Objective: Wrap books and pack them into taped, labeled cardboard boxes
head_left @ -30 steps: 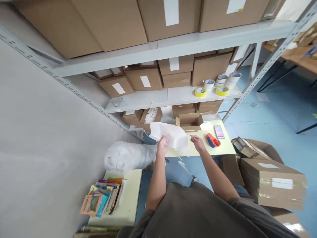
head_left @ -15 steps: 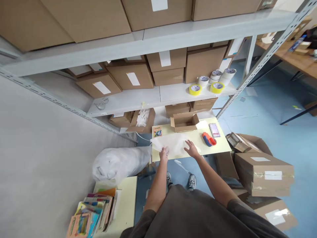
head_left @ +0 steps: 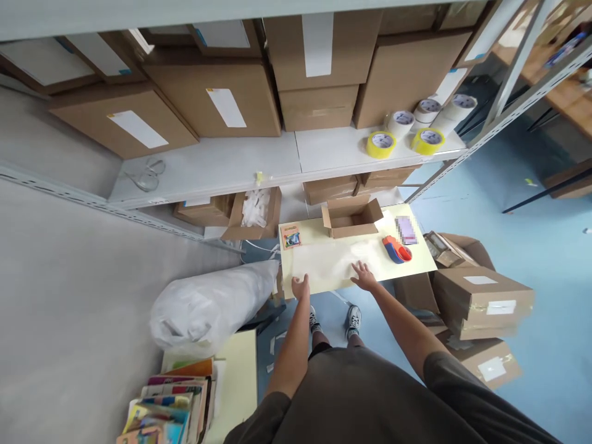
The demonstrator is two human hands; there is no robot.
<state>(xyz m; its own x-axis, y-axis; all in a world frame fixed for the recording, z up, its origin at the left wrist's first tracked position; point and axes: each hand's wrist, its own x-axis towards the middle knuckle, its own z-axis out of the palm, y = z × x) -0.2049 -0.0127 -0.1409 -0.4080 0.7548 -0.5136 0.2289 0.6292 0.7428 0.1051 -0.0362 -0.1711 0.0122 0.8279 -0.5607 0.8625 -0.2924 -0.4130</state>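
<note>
A thin, translucent white packing sheet [head_left: 319, 262] lies spread over the pale yellow table [head_left: 296, 296]. At its front left corner is my left hand [head_left: 301, 287], thumb and fingers apart. My right hand [head_left: 364, 275] rests on the sheet's right part with its fingers spread. Behind the sheet stands a small cardboard box [head_left: 352, 219] with its flaps up, its inside partly visible. To the right are an orange and blue tape dispenser [head_left: 396, 250] and a blurred-out purple item [head_left: 406, 230]. A small illustrated book [head_left: 291, 237] lies at the back left.
A grey shelf [head_left: 208, 163] holds boxes and several tape rolls [head_left: 382, 144]. On the left is a big roll of white plastic wrap [head_left: 203, 308], above a side table with stacked books [head_left: 171, 401]. Cartons [head_left: 481, 299] sit on the floor at right.
The sheet has gone from partly lifted to lying flatter on the table. My left hand has shifted to its front left corner, fingers now uncovered. My view has tilted downward.
</note>
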